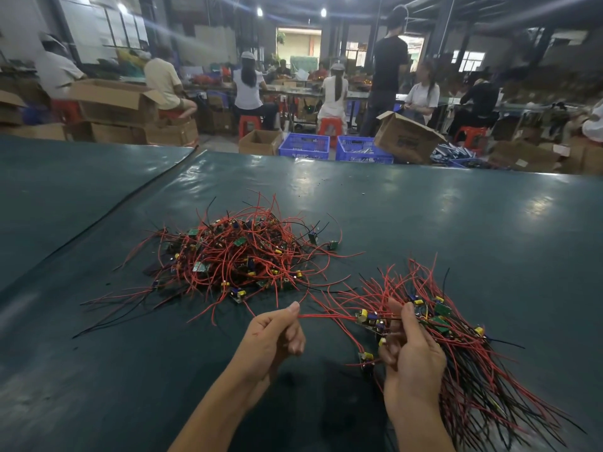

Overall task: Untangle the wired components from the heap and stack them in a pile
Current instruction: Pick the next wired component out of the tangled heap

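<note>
Left hand (275,334) pinched 1 red wire (326,316); right hand (411,353) clamped the board (370,319). Best drawn steadily toward 9 o'clock, away from the pile (470,353).

Sorted pile (483,370) — wire ends blurred and cut off at bottom edge; right hand (411,357) hides its nearer boards.

1. The heap (241,256) is a tangle of red and black wires with green boards and yellow and blue parts.
2. The pile (456,337) shows the same red, black, green and yellow.
3. The table (456,223) is dark teal.
4. The crates (305,145) are blue.
</note>
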Demonstrator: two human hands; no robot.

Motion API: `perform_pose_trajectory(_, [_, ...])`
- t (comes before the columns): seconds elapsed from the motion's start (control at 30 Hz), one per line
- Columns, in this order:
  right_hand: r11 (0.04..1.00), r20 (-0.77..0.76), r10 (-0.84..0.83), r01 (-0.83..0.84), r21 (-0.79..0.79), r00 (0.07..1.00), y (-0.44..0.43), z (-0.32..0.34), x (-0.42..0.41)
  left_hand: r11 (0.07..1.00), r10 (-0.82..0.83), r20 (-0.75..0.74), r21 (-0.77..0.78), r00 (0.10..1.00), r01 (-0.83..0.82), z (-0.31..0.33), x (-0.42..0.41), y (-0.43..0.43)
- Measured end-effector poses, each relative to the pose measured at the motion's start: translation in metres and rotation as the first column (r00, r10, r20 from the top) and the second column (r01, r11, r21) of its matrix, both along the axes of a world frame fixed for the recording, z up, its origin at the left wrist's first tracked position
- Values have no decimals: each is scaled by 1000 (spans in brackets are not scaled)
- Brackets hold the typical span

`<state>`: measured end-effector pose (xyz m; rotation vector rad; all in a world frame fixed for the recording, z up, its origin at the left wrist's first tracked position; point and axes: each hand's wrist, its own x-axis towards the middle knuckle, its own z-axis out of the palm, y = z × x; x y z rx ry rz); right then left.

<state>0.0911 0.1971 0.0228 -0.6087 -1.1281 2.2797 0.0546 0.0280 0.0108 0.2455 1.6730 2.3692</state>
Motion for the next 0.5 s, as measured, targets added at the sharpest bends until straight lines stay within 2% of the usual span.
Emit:
perform_pose_trajectory(0.1, [994, -15, 106, -105, 35, 994, -5, -1, 1, 999, 8, 25, 53, 1000, -9, 0, 0, -3])
perform_pose_trajectory(0.23, [897, 24, 338, -330, 295, 941, -21, -7, 4, 995, 4, 62, 96, 998, -10, 4, 2, -1])
perform_pose_trajectory(0.3, [813, 64, 357, -343, 470, 932, -26, -11, 5, 993, 18, 84, 111, 996, -27, 6, 2, 0])
perform_pose_trajectory(0.37, [775, 100, 305, -308, 552, 947, -28, -13, 6, 992, 28, 101, 123, 994, -41, 7, 2, -1])
perform_pose_trajectory(0.43, [802, 121, 243, -270, 533, 962, -26, -12, 5, 991, 21, 95, 128, 995, -33, 7, 1, -2])
perform_pose_trajectory(0.5, [904, 153, 175, -220, 367, 973, -22, -9, 3, 994, 22, 79, 108, 997, -31, 6, -1, -4])
